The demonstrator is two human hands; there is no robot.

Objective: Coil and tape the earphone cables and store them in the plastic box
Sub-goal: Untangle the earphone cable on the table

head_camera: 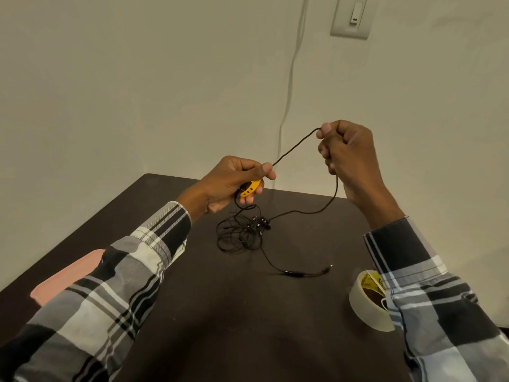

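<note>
step in hand: coiling, early. left hand [234, 180] holds a yellow piece [250, 188] in curled fingers and pinches the cable [296, 146] at the thumb; right hand [347, 158] pinches the same cable higher up, so a taut span runs between them. the rest drops to a tangle [241, 230] on the table [220, 312]. next, i judge: free the slack from the tangle before looping. tape [369, 301] sits near the right sleeve, untouched. pink object [63, 279] at left, partly hidden; cannot tell whether it is the box. pale wall behind, with a switch [351, 17] and a white cord [292, 78].
</note>
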